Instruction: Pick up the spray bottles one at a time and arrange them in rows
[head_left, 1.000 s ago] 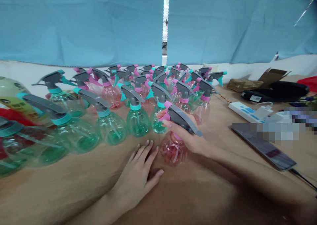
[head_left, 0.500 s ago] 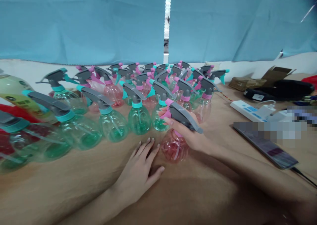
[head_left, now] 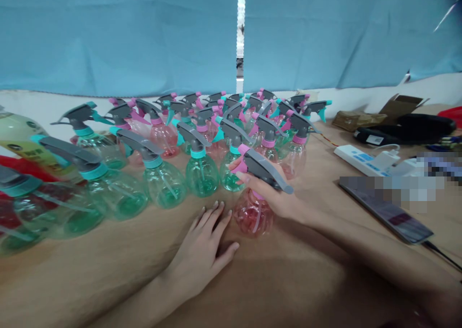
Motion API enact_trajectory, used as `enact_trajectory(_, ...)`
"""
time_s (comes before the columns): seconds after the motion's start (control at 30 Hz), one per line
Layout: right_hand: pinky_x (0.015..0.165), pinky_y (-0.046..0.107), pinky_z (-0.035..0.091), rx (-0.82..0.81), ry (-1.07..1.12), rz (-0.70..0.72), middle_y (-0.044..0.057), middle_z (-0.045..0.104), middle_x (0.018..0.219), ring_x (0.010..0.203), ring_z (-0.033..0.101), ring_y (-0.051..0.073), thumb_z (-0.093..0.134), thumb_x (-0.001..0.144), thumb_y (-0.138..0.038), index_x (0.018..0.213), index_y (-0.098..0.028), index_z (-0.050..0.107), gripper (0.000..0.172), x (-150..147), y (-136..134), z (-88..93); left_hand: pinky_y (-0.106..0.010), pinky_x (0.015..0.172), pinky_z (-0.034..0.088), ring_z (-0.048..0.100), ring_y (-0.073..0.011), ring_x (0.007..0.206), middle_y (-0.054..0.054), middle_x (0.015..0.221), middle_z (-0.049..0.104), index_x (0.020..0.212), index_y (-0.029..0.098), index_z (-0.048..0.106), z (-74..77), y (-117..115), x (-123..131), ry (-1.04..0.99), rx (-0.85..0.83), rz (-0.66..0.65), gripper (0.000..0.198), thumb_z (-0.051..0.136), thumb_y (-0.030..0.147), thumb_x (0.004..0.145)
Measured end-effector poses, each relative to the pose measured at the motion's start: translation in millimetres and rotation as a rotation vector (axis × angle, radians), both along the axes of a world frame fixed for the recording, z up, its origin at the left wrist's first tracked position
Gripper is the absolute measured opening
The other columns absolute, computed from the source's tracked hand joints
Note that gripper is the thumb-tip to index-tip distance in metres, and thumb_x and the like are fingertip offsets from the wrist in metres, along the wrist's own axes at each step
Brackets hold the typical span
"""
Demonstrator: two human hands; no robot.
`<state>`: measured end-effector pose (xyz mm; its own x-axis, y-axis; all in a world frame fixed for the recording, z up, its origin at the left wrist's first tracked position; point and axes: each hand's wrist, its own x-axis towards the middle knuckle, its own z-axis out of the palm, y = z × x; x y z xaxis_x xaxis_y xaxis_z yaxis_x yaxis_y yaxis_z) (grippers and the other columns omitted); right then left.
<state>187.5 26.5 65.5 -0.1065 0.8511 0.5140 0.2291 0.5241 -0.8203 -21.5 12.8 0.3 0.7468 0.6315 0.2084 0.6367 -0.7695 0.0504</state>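
Note:
My right hand is wrapped round the neck and trigger of a pink spray bottle with a grey and pink head. The bottle stands upright on the table, its nozzle pointing to the upper left. Flat on the wood just left of it lies my left hand, fingers spread, holding nothing. Beyond my hands, a green spray bottle and another green spray bottle stand closest. Part of that second one is hidden by my right fingers.
Several more green and pink spray bottles crowd the table behind and to the left. A large yellowish bottle stands far left. On the right are a phone, a white power strip and an opened cardboard box.
The view has shifted very slightly. Both hands and the pink spray bottle keep their places on the table.

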Motion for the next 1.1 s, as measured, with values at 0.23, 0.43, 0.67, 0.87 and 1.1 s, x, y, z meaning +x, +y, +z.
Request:
enact_trajectory(0.23,0.072,0.029,0.045,0.010,-0.011,0.033,0.000,0.063,0.091,0.070,0.055,0.012,0.058,0.088,-0.033,0.091,-0.022,0.057,0.012,0.7,0.8,3.1,-0.050,0.106,0.035,0.041,-0.0321,0.132,-0.018,0.144,0.044,0.137,0.010,0.046,-1.3,0.1,-0.4,-0.008,0.023,-0.009,0.055,0.043,0.048,0.097)
enact_trajectory(0.43,0.072,0.030,0.046,-0.003,0.008,0.076,0.000,0.062,0.092,0.072,0.055,0.013,0.058,0.088,-0.033,0.093,-0.022,0.056,0.012,1.1,1.0,3.3,-0.049,0.105,0.036,0.041,-0.0318,0.132,-0.017,0.143,0.045,0.136,0.012,0.047,-3.1,0.8,-0.5,-0.003,0.031,0.000,0.055,0.045,0.049,0.096)
enact_trajectory(0.67,0.060,0.026,0.039,-0.033,-0.078,0.075,-0.004,0.049,0.070,0.063,0.044,0.011,0.058,0.087,-0.032,0.077,-0.023,0.053,0.015,4.2,-4.1,19.8,-0.048,0.106,0.035,0.039,-0.0303,0.134,-0.016,0.146,0.043,0.138,0.012,0.046,-2.7,0.9,-1.1,0.013,0.024,0.006,0.056,0.042,0.050,0.097)
enact_trajectory(0.87,0.061,0.027,0.038,-0.071,-0.071,0.168,-0.003,0.051,0.070,0.066,0.049,0.012,0.057,0.088,-0.036,0.076,-0.022,0.052,0.019,10.9,0.1,12.3,-0.049,0.107,0.034,0.039,-0.0309,0.134,-0.017,0.145,0.043,0.137,0.011,0.046,-2.9,1.1,-1.1,0.006,0.014,0.000,0.056,0.042,0.049,0.097)
enact_trajectory(1.1,0.056,0.026,0.033,-0.073,-0.098,0.147,-0.004,0.043,0.067,0.061,0.041,0.011,0.053,0.090,-0.037,0.074,-0.022,0.049,0.022,13.4,-0.5,11.3,-0.049,0.106,0.035,0.039,-0.0303,0.133,-0.016,0.145,0.043,0.139,0.011,0.045,-2.9,1.1,-1.3,0.007,0.029,-0.001,0.057,0.040,0.050,0.097)
